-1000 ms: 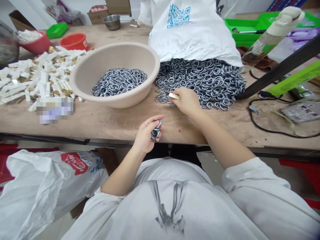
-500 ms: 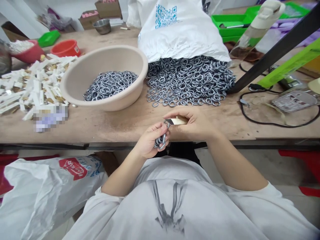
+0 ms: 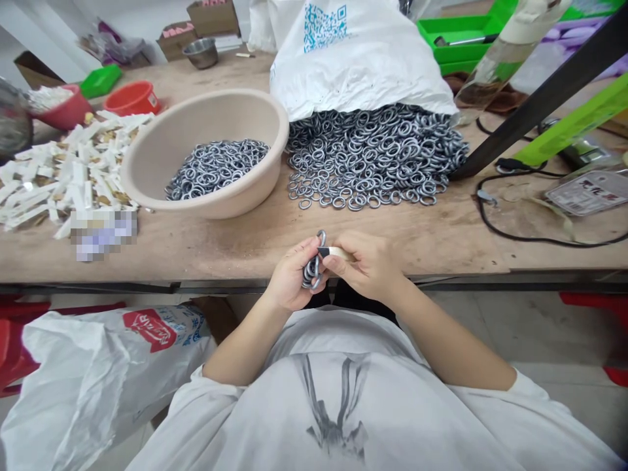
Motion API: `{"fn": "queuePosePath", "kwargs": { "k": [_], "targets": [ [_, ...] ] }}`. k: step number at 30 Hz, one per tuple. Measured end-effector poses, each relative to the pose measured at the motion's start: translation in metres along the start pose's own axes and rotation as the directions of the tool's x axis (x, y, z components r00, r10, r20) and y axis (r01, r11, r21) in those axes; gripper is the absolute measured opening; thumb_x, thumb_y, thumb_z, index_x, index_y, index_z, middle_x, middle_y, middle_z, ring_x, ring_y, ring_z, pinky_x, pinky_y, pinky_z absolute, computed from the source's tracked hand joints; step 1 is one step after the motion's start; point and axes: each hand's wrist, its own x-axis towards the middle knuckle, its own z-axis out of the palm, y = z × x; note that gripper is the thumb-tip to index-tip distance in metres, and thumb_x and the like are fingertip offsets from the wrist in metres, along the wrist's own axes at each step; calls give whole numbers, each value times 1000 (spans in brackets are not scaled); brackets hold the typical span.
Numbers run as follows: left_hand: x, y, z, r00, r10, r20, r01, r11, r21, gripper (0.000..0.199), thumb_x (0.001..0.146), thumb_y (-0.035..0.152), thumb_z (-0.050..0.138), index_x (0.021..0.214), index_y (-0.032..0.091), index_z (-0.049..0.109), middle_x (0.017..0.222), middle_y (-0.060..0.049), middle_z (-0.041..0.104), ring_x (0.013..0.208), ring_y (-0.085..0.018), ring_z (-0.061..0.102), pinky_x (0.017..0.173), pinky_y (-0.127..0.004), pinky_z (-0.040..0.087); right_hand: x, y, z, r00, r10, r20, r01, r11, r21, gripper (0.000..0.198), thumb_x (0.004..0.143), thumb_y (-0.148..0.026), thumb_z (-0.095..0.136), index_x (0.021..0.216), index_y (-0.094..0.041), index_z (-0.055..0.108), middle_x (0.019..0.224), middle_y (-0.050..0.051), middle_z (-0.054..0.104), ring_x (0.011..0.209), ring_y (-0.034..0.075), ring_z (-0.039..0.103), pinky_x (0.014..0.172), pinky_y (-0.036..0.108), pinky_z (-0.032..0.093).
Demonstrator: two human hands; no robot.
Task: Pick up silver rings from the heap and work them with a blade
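Holds a bunch of metal rings (image 3: 310,273) in the curled left hand (image 3: 292,275), by the front edge of the table (image 3: 220,245). Grips a small blade (image 3: 338,253) in the right hand (image 3: 373,265), tip at the bunch; cannot tell whether touching. Has loose rings (image 3: 216,167) in the beige basin (image 3: 235,204) and a ring heap (image 3: 377,157) at the white sack's (image 3: 353,72) mouth. Cannot see deep inside, nor make out the blurred item (image 3: 105,235) at left.

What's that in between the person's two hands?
The head view shows a pale tool with a dark tip, held in the right hand, and grey rings, held in the left hand. The tip is right by the rings.
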Motion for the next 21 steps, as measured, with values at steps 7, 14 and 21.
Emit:
{"fn": "queuePosePath", "kwargs": {
  "k": [7,14,21],
  "targets": [
    [0,0,-1,1000,-4,-28,3,1000,-14,37,76,41,77,76,20,47,50,8,47,31,-6,39,29,-16,25,0,-1,6,1000,-30,-5,29,989,-142,55,97,-64,42,62,-22,45,60,0,49,57,14,39,58,31,26],
    [5,5,-8,995,-81,-52,76,993,-95,25,82,29,68,74,18,47,53,6,47,34,-6,40,30,-14,26,5,4,19,999,45,0,-45,997,-63,54,98,-61,42,62,-21,42,59,-1,47,57,12,41,57,29,25],
    [2,12,-11,981,-191,-33,184,971,-151,27,92,28,56,70,17,45,55,7,39,35,-5,36,30,-14,27,21,23,23,975,216,-51,-218,975,-37,53,95,-61,48,61,-21,39,57,-3,41,56,11,37,57,29,22]
  ]
}}
